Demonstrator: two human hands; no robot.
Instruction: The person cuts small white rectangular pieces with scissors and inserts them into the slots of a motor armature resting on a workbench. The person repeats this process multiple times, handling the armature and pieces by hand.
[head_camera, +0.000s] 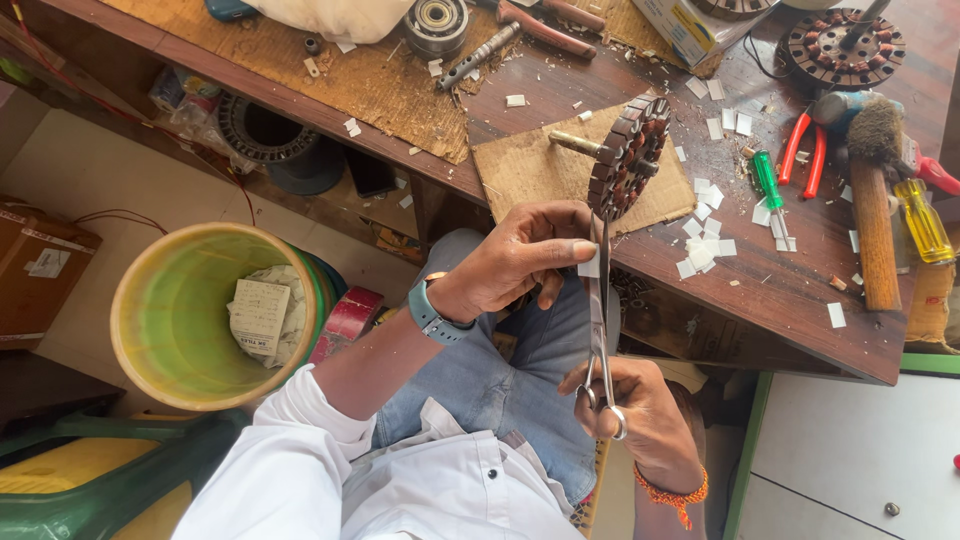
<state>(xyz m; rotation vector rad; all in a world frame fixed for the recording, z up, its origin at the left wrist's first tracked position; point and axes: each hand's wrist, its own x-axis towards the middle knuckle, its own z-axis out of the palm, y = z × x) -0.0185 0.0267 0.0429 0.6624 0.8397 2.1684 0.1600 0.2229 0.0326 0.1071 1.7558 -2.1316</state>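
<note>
Right hand has its fingers closed through the loops of the scissors, whose blades run straight up and away. Left hand pinches a small white paper slip right at those blades. Just beyond the tips, the wound stator sits tilted on a cardboard scrap on the workbench.

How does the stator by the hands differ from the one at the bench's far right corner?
The near stator stands on edge on cardboard, shaft pointing left, against the scissors held in the right hand. The far stator lies flat on the wood, untouched. Both are round, dark, with copper-coloured windings.
</note>
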